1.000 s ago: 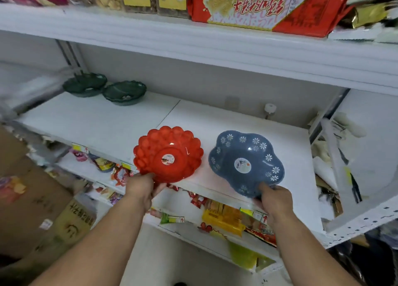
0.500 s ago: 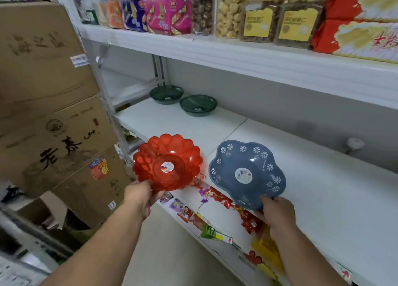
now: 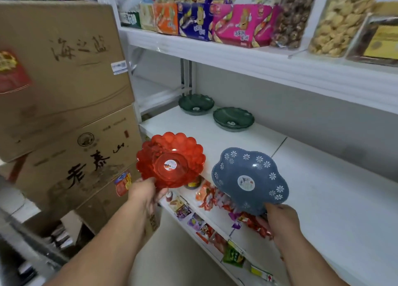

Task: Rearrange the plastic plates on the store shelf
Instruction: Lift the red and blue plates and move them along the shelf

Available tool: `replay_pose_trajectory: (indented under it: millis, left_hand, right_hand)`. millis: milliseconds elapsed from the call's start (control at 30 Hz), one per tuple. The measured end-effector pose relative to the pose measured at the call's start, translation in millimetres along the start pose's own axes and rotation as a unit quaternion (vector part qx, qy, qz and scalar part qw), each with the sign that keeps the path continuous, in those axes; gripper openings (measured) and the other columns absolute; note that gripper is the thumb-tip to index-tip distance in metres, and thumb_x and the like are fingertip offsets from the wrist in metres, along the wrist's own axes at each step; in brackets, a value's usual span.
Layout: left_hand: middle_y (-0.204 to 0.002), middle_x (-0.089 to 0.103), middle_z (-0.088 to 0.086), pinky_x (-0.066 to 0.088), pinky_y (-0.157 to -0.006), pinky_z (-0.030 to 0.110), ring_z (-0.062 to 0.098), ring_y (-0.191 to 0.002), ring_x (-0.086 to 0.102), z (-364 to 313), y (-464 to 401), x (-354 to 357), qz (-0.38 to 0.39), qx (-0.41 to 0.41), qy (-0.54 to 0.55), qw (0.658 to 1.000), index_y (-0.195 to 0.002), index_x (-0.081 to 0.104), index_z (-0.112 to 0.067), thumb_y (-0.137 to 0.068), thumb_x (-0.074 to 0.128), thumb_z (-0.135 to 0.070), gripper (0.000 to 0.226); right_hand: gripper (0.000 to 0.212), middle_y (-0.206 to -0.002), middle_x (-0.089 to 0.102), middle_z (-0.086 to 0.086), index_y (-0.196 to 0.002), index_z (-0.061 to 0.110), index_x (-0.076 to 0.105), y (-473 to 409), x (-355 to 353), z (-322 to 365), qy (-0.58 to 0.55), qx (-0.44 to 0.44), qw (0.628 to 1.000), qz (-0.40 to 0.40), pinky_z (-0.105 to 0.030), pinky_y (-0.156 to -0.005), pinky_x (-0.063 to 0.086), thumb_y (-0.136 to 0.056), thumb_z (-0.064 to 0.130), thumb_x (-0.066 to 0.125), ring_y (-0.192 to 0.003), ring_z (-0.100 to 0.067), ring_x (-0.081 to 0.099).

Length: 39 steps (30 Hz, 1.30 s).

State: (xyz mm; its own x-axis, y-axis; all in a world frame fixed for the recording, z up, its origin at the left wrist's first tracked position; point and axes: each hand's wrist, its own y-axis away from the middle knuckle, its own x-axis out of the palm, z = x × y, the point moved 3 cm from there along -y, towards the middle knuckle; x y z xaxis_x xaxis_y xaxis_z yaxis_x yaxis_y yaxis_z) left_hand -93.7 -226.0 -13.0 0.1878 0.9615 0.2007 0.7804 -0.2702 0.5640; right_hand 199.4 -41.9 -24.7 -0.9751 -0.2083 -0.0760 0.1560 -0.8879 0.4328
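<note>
The left hand (image 3: pixel 144 194) held a red plastic plate (image 3: pixel 170 159) by its lower edge, its grip pinched on the scalloped rim, a little left of the frame's centre. The plate was tilted so that its inside faced the camera, with a round sticker at its middle. The right hand (image 3: pixel 282 222), in the lower right of the frame, had its grip closed on the lower rim of a blue plate (image 3: pixel 249 179) with white flower prints and a round sticker of its own. Both plates were in the air just in front of the white shelf (image 3: pixel 323 199), side by side and apart from each other. Farther back on that shelf, near the centre of the frame, 2 dark green plates (image 3: pixel 233 119) sat flat, close together but not touching. Above them an upper shelf (image 3: pixel 237 55) carried colourful snack boxes (image 3: pixel 215 23) and clear tubs of biscuits (image 3: pixel 336 25). Stacked cardboard boxes (image 3: pixel 64 92) with handwritten characters filled the left of the frame. Below the plates, packets of snacks (image 3: pixel 215 199) lay along a lower shelf.
</note>
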Motion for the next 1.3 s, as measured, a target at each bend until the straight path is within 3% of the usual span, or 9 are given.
replay_pose_trajectory:
  millis: [100, 300, 433, 500, 733, 833, 967, 1133, 1300]
  left_hand:
    - [-0.055, 0.069, 0.018, 0.05, -0.042, 0.024, 0.024, -0.041, 0.062, -17, -33, 12, -0.006, 0.014, -0.014, 1.0, -0.107, 0.055, -0.002, -0.095, 0.052, -0.008, 0.014]
    - [-0.1, 0.068, 0.023, 0.058, -0.044, 0.032, 0.03, -0.066, 0.069, -48, -93, 56, -0.009, 0.036, 0.007, 0.999, -0.11, 0.057, -0.003, -0.091, 0.053, 0.004, 0.021]
    - [-0.063, 0.07, 0.018, 0.049, -0.038, 0.021, 0.022, -0.04, 0.062, -66, -130, 69, -0.021, 0.029, -0.056, 0.998, -0.087, 0.061, -0.001, -0.08, 0.057, 0.003, 0.009]
    - [-0.05, 0.066, 0.014, 0.047, -0.047, 0.023, 0.023, -0.044, 0.058, -73, -147, 74, -0.025, 0.019, -0.093, 0.995, -0.073, 0.061, -0.002, -0.075, 0.056, -0.001, 0.005]
    - [-0.087, 0.073, 0.022, 0.05, -0.037, 0.022, 0.021, -0.043, 0.068, -98, -220, 97, -0.011, 0.003, -0.125, 0.992, -0.108, 0.064, 0.006, -0.085, 0.059, -0.002, 0.024]
    - [-0.066, 0.068, 0.018, 0.047, -0.033, 0.02, 0.02, -0.04, 0.061, -110, -241, 108, 0.007, -0.008, -0.158, 0.987, -0.085, 0.061, 0.002, -0.085, 0.053, 0.002, 0.009]
    - [-0.062, 0.07, 0.014, 0.055, -0.061, 0.032, 0.026, -0.059, 0.064, -119, -272, 119, 0.027, -0.022, -0.165, 0.986, -0.086, 0.066, -0.004, -0.088, 0.058, -0.004, 0.007]
    - [-0.05, 0.064, 0.01, 0.048, -0.041, 0.021, 0.019, -0.044, 0.058, -128, -311, 129, 0.046, -0.025, -0.184, 0.981, -0.079, 0.058, -0.006, -0.092, 0.052, -0.002, 0.015]
    - [-0.07, 0.066, 0.012, 0.056, -0.069, 0.037, 0.025, -0.064, 0.06, -142, -332, 136, 0.075, -0.034, -0.176, 0.981, -0.086, 0.058, -0.009, -0.094, 0.05, 0.0, 0.014]
  right_hand:
    - [0.016, -0.092, 0.071, -0.032, -0.082, 0.0, 0.061, -18, 24, 10, 0.019, -0.016, 1.0, -0.007, -0.052, -0.083, 0.06, -0.086, 0.014, 0.067, -0.078, -0.035, 0.074]
    - [0.021, -0.079, 0.074, -0.026, -0.077, -0.004, 0.065, -72, 69, 28, 0.031, -0.032, 0.999, -0.008, -0.057, -0.083, 0.058, -0.087, 0.015, 0.065, -0.078, -0.04, 0.074]
    - [0.015, -0.084, 0.073, -0.024, -0.081, -0.005, 0.067, -102, 96, 33, 0.021, -0.029, 0.999, -0.005, -0.053, -0.082, 0.06, -0.087, 0.008, 0.064, -0.081, -0.038, 0.073]
    - [0.018, -0.077, 0.072, -0.02, -0.084, -0.011, 0.067, -112, 108, 33, 0.024, -0.028, 0.999, -0.005, -0.054, -0.082, 0.06, -0.086, 0.007, 0.064, -0.076, -0.034, 0.072]
    - [0.02, -0.058, 0.066, -0.015, -0.069, -0.005, 0.066, -135, 144, 37, 0.042, -0.025, 0.998, -0.028, -0.041, -0.065, 0.055, -0.083, 0.008, 0.063, -0.057, -0.028, 0.066]
    - [0.024, -0.052, 0.064, -0.013, -0.06, 0.004, 0.064, -140, 162, 38, 0.04, -0.028, 0.998, -0.043, -0.038, -0.062, 0.048, -0.082, 0.013, 0.064, -0.054, -0.026, 0.061]
    - [0.03, -0.05, 0.061, -0.012, -0.057, 0.005, 0.062, -143, 192, 42, 0.027, -0.017, 0.997, -0.067, -0.037, -0.062, 0.046, -0.084, 0.017, 0.068, -0.055, -0.026, 0.058]
    - [0.032, -0.047, 0.058, -0.012, -0.052, 0.007, 0.06, -147, 225, 44, 0.045, -0.015, 0.995, -0.093, -0.036, -0.059, 0.044, -0.082, 0.016, 0.068, -0.05, -0.023, 0.053]
    - [0.029, -0.047, 0.057, -0.011, -0.055, 0.003, 0.061, -152, 251, 43, 0.06, -0.011, 0.992, -0.111, -0.035, -0.058, 0.043, -0.081, 0.015, 0.068, -0.048, -0.021, 0.05]
